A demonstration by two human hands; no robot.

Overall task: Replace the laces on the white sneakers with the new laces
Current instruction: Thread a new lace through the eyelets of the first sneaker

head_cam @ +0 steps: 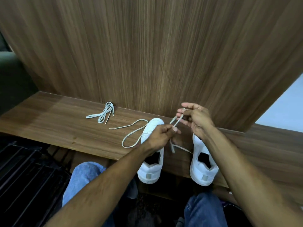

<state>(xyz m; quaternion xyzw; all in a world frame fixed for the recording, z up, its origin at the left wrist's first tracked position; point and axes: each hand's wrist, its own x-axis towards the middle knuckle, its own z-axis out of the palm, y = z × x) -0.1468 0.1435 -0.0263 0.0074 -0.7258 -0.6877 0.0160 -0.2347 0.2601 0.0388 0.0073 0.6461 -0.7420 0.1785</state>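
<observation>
Two white sneakers stand on a wooden shelf (65, 125), heels toward me: the left sneaker (151, 169) and the right sneaker (202, 167). My left hand (161, 136) hovers over the left sneaker and pinches a cream lace (176, 122). My right hand (196, 118) holds the same lace higher up, looped over its fingers. Part of this lace hangs between the shoes. A long loose loop of cream lace (131, 136) lies on the shelf left of the left sneaker. A bundle of pale blue-white laces (105, 113) lies farther left near the back panel.
A tall wooden panel (155, 54) rises right behind the shelf. A dark slatted rack (24, 169) sits at the lower left. My knees in blue jeans (82, 179) are below the shelf's front edge.
</observation>
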